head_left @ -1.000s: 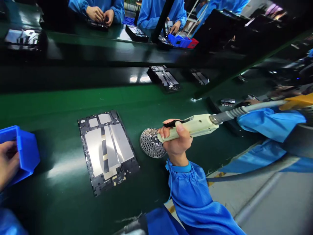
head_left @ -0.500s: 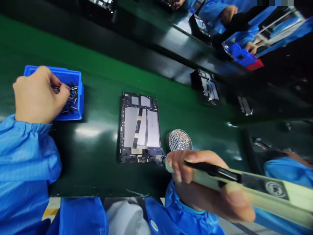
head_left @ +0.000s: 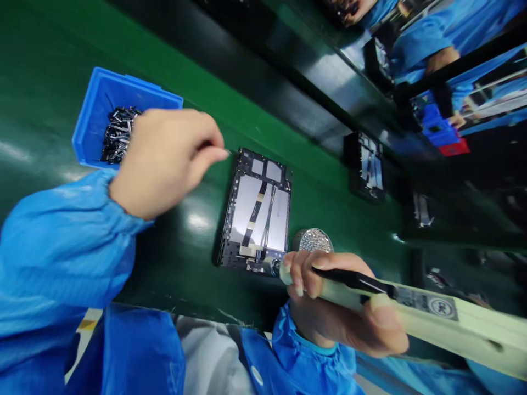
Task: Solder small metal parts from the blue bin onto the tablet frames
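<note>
An opened tablet (head_left: 259, 214) lies on the green bench, its inner side up with flat cables across it. My right hand (head_left: 325, 296) is closed around a pale electric screwdriver (head_left: 444, 323), fingers on its black lever. The screwdriver's tip is at the tablet's lower right corner. My left hand (head_left: 168, 153) is pinched shut just left of the tablet's upper left corner; whatever lies between the fingertips is too small to make out. Partly behind that hand stands a blue bin (head_left: 88, 129) with many small dark parts (head_left: 119, 131) in it.
A round metal holder of screws (head_left: 315, 240) stands right of the tablet, partly behind my right hand. Another opened device (head_left: 370, 164) sits farther back on a dark ledge. Across the line, co-workers' blue sleeves (head_left: 424, 49) and a blue bin (head_left: 436, 123) show.
My left hand has come out of the blue bin and moved right toward the tablet, fingers pinched. The view has turned, and the screwdriver tip now overlaps the tablet's lower right corner.
</note>
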Demonstrator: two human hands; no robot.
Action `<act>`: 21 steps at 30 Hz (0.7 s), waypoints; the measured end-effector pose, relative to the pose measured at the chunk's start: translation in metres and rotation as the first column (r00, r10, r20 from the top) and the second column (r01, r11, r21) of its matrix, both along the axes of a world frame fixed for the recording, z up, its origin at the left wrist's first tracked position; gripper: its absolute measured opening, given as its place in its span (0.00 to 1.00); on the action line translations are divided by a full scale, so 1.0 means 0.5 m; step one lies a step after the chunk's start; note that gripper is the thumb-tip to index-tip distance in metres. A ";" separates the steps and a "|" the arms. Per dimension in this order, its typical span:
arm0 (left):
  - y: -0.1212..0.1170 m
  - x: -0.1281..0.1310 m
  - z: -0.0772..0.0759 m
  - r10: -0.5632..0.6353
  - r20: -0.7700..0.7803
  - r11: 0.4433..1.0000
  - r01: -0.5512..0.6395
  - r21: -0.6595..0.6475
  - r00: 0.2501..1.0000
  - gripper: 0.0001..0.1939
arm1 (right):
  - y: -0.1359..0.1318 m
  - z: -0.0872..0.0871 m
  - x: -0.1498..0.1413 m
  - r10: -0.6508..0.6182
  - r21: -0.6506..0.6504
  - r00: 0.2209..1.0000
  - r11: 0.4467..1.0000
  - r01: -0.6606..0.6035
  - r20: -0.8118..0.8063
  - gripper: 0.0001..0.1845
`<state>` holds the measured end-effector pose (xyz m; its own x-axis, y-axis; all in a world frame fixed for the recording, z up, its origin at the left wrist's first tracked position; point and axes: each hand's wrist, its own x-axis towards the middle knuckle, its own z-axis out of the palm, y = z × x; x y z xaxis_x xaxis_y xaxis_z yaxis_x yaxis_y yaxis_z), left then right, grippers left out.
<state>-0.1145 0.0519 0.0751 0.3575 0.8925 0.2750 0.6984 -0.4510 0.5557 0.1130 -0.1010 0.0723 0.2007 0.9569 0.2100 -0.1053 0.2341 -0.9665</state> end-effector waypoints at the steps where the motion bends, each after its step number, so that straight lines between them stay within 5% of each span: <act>1: -0.010 0.027 0.000 -0.094 -0.015 0.995 0.093 -0.038 0.995 0.16 | -0.001 0.000 -0.001 0.007 0.002 1.000 1.000 -0.007 0.007 0.18; 5: -0.052 0.145 -0.021 -0.462 0.067 0.851 0.463 -0.248 0.884 0.07 | 0.000 0.000 -0.006 0.011 0.010 1.000 1.000 -0.011 0.014 0.17; 9: -0.092 0.222 -0.072 -0.540 0.251 0.698 0.594 -0.400 0.803 0.07 | 0.004 -0.002 -0.012 0.000 0.022 1.000 1.000 0.000 -0.004 0.16; 15: -0.116 0.236 -0.132 -0.478 0.282 0.721 0.555 -0.415 0.832 0.07 | -0.029 0.013 0.005 -0.006 0.068 1.000 0.998 0.007 -0.014 0.20; 21: -0.118 0.221 -0.142 -0.343 0.394 0.704 0.511 -0.494 0.853 0.06 | -0.023 0.025 0.119 -0.246 0.215 0.969 0.946 0.242 -0.011 0.20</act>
<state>-0.0041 -0.0072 0.0040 0.7315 0.6763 -0.0865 0.3050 -0.2112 0.9286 0.1725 -0.1125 0.0847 0.4173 0.8116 0.4089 -0.0042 0.4517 -0.8922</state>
